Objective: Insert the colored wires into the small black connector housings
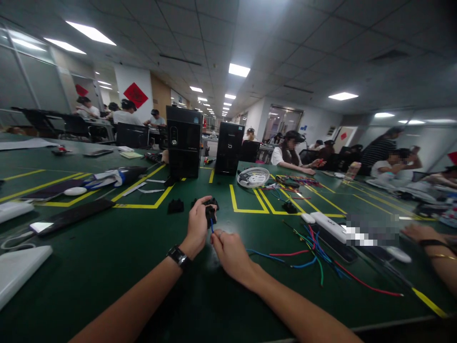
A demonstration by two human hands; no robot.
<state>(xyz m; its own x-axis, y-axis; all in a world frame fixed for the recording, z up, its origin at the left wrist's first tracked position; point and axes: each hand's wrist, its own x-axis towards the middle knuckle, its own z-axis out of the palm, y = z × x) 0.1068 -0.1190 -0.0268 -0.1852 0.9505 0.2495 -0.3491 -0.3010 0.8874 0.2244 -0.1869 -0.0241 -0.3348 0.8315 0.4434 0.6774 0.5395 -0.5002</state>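
Note:
My left hand [197, 224], with a watch on the wrist, is closed around a small black block-like part [211, 216] above the green table. A short blue wire [212, 226] runs from the block's lower side down to my right hand [230, 251]. The fingertips of that hand pinch the wire close to the block. Whether the wire's end sits inside the block is too small to tell. Behind my left hand lies another black part, mostly hidden, and a similar black part [175, 206] stands to its left. Loose red, blue and green wires [316, 257] spread to the right.
Two black computer towers [183, 143] stand ahead. A white basket [253, 176] and a heap of wires [296, 181] lie to their right. A white power strip [328, 226] is at right, near a co-worker's arm [433, 243]. Yellow tape marks the green table [143, 267].

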